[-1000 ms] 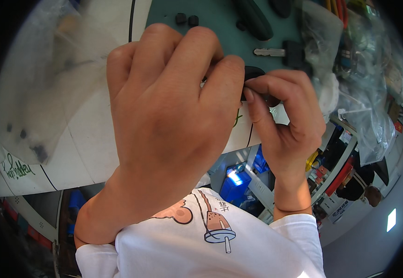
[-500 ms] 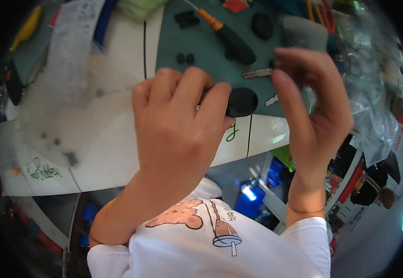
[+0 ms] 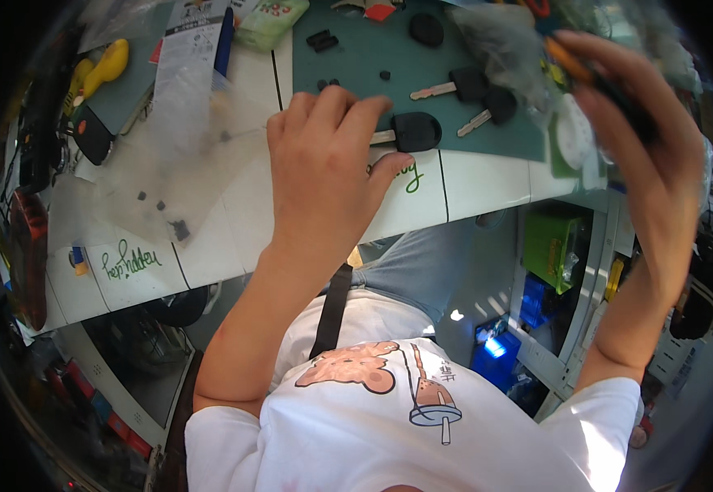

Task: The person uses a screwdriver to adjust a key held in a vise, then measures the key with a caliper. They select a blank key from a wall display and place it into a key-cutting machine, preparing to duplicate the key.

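Left hand (image 3: 324, 176) rests on the tabletop (image 3: 233, 205), grip loosely curled, holding nothing; black key fob (image 3: 415, 131) lies just beside its fingertips. Right hand (image 3: 643, 156), raised, grip closed around a blurred orange-and-black tool (image 3: 594, 70).

A small repair workbench, apparently a key-fitting or electronics workshop. A white table (image 3: 233, 221) carries a dark green cutting mat (image 3: 455, 123) strewn with black-headed key blanks (image 3: 410, 131), loose black buttons (image 3: 328, 84) and small parts. Clear plastic bags (image 3: 168, 164) of components, a yellow-handled tool (image 3: 106, 66) and a packet (image 3: 270, 20) crowd the edges; stocked shelves and bins (image 3: 553, 246) stand beneath and beside the table.
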### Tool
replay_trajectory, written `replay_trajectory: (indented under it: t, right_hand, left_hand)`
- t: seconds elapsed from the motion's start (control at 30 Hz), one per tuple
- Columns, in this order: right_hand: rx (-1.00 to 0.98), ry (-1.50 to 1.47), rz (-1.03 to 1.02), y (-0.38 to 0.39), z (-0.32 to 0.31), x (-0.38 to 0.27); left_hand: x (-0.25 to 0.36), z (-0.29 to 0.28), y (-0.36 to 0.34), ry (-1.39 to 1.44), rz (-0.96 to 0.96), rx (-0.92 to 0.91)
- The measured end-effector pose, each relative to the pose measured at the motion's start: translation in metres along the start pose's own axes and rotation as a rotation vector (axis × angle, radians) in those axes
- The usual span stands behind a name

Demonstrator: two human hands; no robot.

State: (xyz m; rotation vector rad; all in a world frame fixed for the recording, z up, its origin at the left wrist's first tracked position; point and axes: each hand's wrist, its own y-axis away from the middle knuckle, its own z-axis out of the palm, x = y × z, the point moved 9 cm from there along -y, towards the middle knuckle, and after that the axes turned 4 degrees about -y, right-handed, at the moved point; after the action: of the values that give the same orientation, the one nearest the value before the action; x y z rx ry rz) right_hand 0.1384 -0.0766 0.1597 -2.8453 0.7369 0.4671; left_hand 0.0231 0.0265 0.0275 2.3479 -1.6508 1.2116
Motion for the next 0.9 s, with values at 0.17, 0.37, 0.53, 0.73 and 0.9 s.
replay_trajectory:
  t: [0.17, 0.37, 0.53, 0.73, 0.9]
  right_hand:
    - [-0.035, 0.340, -0.273, 0.058, -0.016, -0.032]
    - [-0.071, 0.449, -0.298, 0.070, -0.021, -0.029]
    - [-0.091, 0.482, -0.304, 0.073, -0.029, -0.031]
    - [-0.101, 0.501, -0.310, 0.073, -0.031, -0.034]
    - [-0.110, 0.509, -0.322, 0.072, -0.029, -0.037]
  left_hand:
    - [-0.003, 0.000, 0.003, -0.009, -0.009, 0.001]
    - [-0.002, 0.001, 0.003, -0.024, 0.014, 0.005]
    - [0.008, 0.002, -0.003, -0.108, 0.081, -0.049]
    - [0.009, 0.001, -0.004, -0.132, 0.090, -0.036]
    - [0.008, 0.002, -0.003, -0.141, 0.092, -0.037]
